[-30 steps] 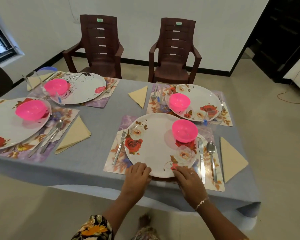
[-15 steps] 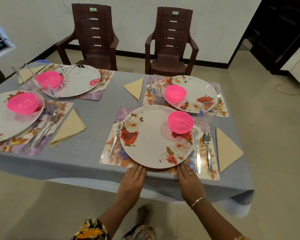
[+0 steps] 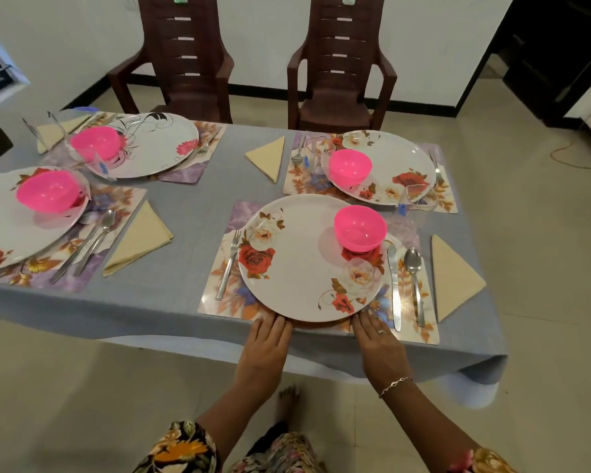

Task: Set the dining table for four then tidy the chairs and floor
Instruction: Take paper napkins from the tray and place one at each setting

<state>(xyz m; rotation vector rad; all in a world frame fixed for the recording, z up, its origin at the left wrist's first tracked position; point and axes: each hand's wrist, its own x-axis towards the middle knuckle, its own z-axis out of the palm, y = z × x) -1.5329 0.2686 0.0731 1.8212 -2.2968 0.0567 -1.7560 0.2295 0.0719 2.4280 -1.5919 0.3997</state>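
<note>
both hands lie flat and spread, palms down, gripping nothing: the left hand [image 3: 267, 343] and the right hand [image 3: 379, 339] rest at the table's near edge, with straight fingertips [image 3: 273, 322] reaching the near rim of the flowered plate [image 3: 304, 264]. that plate sits just beyond the fingers on its placemat [image 3: 226, 307].

a hard push from here would likely do harm. the pink bowl [image 3: 360, 228] stands off-centre on the plate's far right and could skate across the smooth surface. the knife [image 3: 394, 288], just beyond the right hand and close against the plate's right rim, could be shoved into the spoon [image 3: 415, 281] beside it. a clear glass [image 3: 413, 199] stands farther out past the bowl, where a plate sent too far might tip it. pressing down while sliding could also drag the mat or ruck the grey tablecloth [image 3: 185, 227].

whether the fingertips touch the rim itself or only the mat cannot be told. a brown strip between the hands, under the plate's edge, may be shadow. the glasses are faint against the patterned mats. far to the left of the left hand, one plate [image 3: 11, 220] is cut off by the frame. the two chairs [image 3: 185, 63] opposite lose their tops, and any chairs on the near side are out of sight.
</note>
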